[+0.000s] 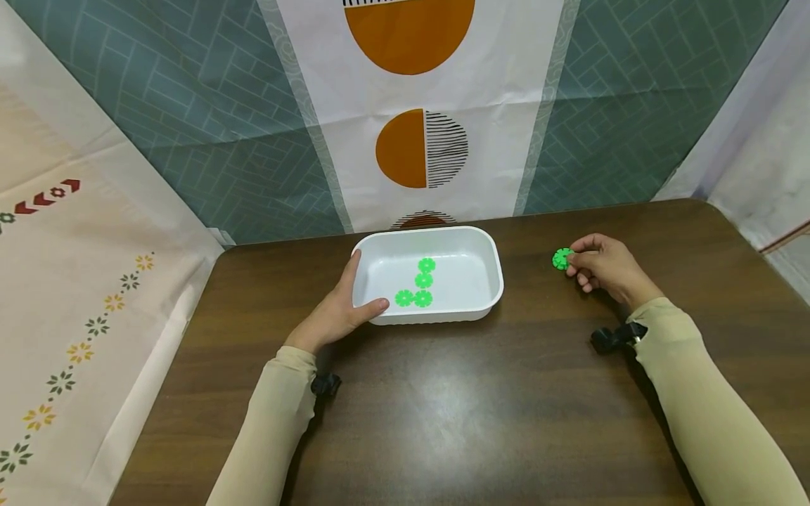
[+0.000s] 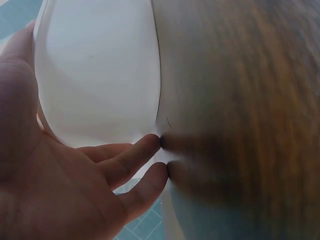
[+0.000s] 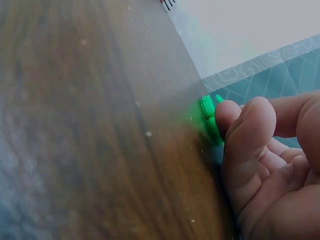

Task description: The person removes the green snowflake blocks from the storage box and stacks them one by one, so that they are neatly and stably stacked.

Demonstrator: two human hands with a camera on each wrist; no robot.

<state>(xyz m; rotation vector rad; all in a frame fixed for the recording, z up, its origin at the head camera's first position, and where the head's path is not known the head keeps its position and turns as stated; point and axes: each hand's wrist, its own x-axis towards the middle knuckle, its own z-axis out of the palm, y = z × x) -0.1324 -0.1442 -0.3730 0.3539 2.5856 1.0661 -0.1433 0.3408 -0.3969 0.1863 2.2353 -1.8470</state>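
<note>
I have the left grip (image 1: 335, 315) spread against the left end of the white tray (image 1: 468, 274), its thumb at the near rim. To the right of the tray, well apart from it, my right grip (image 1: 604, 270) pinches a green flower-shaped piece (image 1: 560, 258) between thumb and fingertip; I cannot tell whether it touches the worktop (image 1: 443, 422), nor whether a second piece is stacked there. Four more green discs (image 1: 423, 280) lie inside the tray, slightly left of its middle. I judge the pinch the weak point: so small a piece could slip out short of the tray if the fingertips roll. A hard sideways push could also skid the tray.
</note>
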